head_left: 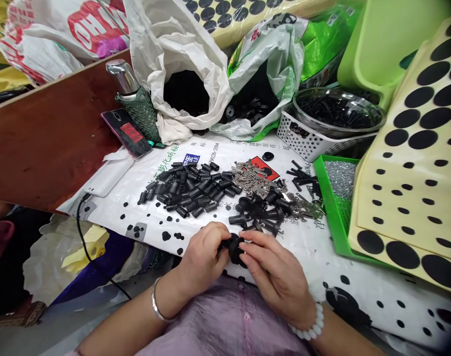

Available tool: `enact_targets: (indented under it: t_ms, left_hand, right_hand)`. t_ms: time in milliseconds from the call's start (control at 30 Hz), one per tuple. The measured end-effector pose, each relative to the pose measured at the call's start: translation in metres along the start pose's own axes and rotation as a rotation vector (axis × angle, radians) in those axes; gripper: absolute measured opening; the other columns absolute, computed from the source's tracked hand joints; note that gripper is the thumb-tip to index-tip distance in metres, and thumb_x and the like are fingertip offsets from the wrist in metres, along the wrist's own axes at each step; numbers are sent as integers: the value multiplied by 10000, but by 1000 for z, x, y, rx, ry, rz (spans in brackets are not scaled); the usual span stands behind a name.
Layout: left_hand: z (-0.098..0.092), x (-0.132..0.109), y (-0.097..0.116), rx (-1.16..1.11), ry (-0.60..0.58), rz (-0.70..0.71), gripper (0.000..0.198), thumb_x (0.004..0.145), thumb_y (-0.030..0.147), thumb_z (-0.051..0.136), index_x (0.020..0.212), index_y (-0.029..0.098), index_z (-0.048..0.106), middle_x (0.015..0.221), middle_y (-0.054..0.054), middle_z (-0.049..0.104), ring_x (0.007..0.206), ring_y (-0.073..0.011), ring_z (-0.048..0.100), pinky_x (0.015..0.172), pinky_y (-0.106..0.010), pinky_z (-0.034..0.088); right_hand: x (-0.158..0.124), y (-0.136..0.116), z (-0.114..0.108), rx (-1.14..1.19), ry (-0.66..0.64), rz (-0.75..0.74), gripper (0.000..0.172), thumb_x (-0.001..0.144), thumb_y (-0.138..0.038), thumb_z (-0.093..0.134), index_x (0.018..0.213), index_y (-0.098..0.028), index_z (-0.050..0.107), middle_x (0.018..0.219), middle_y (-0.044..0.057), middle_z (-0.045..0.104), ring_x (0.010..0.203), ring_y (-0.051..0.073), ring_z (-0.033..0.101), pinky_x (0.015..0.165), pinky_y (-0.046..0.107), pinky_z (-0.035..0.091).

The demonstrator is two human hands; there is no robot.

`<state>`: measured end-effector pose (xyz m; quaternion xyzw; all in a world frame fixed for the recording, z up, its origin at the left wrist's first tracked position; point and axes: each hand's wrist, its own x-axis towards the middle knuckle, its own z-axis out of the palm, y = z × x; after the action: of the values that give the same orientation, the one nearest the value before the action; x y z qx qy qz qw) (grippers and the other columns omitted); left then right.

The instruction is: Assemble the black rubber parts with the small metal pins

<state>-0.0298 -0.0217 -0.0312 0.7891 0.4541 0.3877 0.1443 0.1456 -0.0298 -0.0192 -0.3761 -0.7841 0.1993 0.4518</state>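
My left hand and my right hand meet at the near edge of the white sheet, fingers pinched together on one small round black plastic part. Just beyond the hands lies a heap of black knob-like pieces. Further left is a spread of several short black tubes. Between the two heaps sits a pile of small silver metal clips. A silver bangle rings the left wrist, a white bead bracelet the right.
A green tray of small screws sits at the right, beside yellow sheets with black round stickers. Behind are a metal bowl in a white basket, plastic bags of black parts, a phone and a netted bottle.
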Motion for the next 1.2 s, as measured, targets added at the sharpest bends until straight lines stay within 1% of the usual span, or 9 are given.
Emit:
enact_targets:
  t_ms: [100,200,367,500,733,833,967,1100,1200]
  left_hand:
    - [1,1,3,-50,2,6,245,722,4,444,890,176,494,849,-63,587,812,-167,576,656,-277,509]
    - [-2,3,8,-176,-48,-77,200,763,67,536,935,168,526,883,-71,605,795,-162,586,643,-268,516]
    - [-11,7,14,-399,-164,-111,261,827,142,558,1085,171,577,1031,-106,634,930,-180,607,767,-296,523]
    - [-11,7,10,-410,-197,-171,282,838,175,557,1117,188,592,972,-81,672,856,-172,630,761,-297,518]
    - [-10,7,13,-390,-315,-234,191,862,201,501,993,161,634,709,-17,604,587,-110,566,576,-212,480]
    - [-9,9,14,-515,-310,-308,217,858,205,502,1031,152,622,748,-22,603,561,-93,550,544,-193,476]
    - [-11,14,13,-602,-348,-342,214,852,203,508,1019,157,633,725,-15,606,561,-92,538,534,-183,463]
    - [-10,18,14,-559,-379,-263,213,852,202,508,1013,131,630,725,-30,612,543,-95,533,534,-193,456]
    - [-7,18,13,-414,-307,-138,218,850,208,511,1017,137,632,733,-49,625,630,-135,564,612,-234,465]
  right_hand:
    - [2,2,0,32,5,30,221,809,-102,539,985,-188,642,1020,111,661,938,207,636,788,338,550]
    - [5,8,-3,180,1,189,157,829,-131,539,919,-196,651,971,88,669,911,192,635,779,325,548]
    - [8,16,-13,342,26,342,118,843,-173,545,857,-199,660,916,72,682,927,195,624,812,339,536]
    - [6,14,-16,306,38,293,127,838,-159,547,885,-202,657,954,80,676,931,203,623,809,362,535]
    - [4,15,-15,204,21,215,152,846,-124,518,897,-205,636,942,78,675,914,197,627,782,347,540]
    - [8,18,-26,138,-92,108,209,852,-141,509,1033,-199,596,1007,93,648,957,195,611,788,318,537]
    - [20,18,-46,-53,-356,-98,471,840,-226,544,1297,-185,435,1124,124,605,967,214,610,751,303,541]
    - [25,13,-50,-199,-387,-181,390,876,-227,492,1263,-185,476,945,103,676,787,201,650,623,287,536]
    - [22,10,-45,-147,-328,-56,292,872,-284,519,1139,-173,554,769,57,678,629,165,639,543,249,521]
